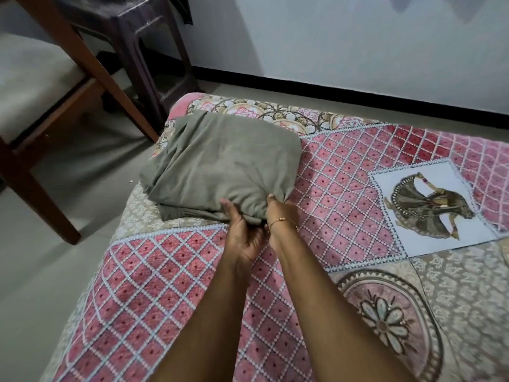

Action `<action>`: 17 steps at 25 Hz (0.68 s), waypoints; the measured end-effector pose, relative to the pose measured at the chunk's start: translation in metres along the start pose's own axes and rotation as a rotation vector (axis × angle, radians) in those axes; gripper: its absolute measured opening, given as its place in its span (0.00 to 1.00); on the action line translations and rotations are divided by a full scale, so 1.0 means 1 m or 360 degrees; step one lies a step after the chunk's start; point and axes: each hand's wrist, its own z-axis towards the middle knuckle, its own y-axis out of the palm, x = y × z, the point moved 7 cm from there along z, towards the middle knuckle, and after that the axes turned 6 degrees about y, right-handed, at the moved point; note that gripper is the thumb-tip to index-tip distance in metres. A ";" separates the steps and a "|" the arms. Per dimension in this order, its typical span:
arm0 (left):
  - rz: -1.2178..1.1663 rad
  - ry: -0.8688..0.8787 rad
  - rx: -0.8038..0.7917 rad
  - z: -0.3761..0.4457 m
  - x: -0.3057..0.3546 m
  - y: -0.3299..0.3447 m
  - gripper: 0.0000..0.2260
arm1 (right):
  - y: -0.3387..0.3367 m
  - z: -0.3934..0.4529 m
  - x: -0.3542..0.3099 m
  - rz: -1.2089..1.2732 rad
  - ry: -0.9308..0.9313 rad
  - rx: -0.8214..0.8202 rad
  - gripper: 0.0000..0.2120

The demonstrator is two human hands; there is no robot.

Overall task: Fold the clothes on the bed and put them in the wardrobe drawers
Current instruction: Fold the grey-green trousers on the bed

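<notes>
Both hands meet at the folded grey garment's (220,164) six-o'clock edge: left hand (242,230) apparently slid beneath, right hand (278,210) pinching a corner. Likely to lift the bundle whole off the bed (344,166).

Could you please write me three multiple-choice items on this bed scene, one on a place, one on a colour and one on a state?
1. Where does the folded garment lie?
A. on the bedspread near the far corner by the chair
B. on the floor
C. on the chair seat

2. What colour is the garment?
A. bright red
B. olive-grey
C. white

3. What are the hands doing?
A. both hang idle
B. only one touches the cloth
C. left hand and right hand both hold the garment's near edge

Answers: 1 A, it rests on the patterned cover beside the wooden chair. 2 B, a plain dull olive-grey. 3 C, both have a grip on the near edge.
</notes>
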 end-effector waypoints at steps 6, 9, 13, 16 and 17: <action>0.0519 -0.0440 0.0214 -0.021 0.000 0.005 0.37 | -0.007 -0.011 0.001 -0.0183 -0.0178 0.0039 0.23; 0.0722 -0.0576 0.0300 -0.039 0.000 -0.001 0.28 | -0.014 -0.021 0.009 -0.0151 -0.0142 0.0024 0.24; 0.0895 -0.0669 0.0350 -0.080 -0.024 0.006 0.20 | -0.040 -0.056 0.033 -0.0331 -0.0151 0.0055 0.23; 0.0970 -0.0503 0.0280 -0.112 -0.038 0.021 0.17 | -0.067 -0.088 0.037 -0.0401 -0.0255 -0.0048 0.20; 0.1065 -0.0392 0.0232 -0.125 -0.039 0.026 0.16 | -0.078 -0.101 0.033 -0.0474 -0.0357 -0.0039 0.19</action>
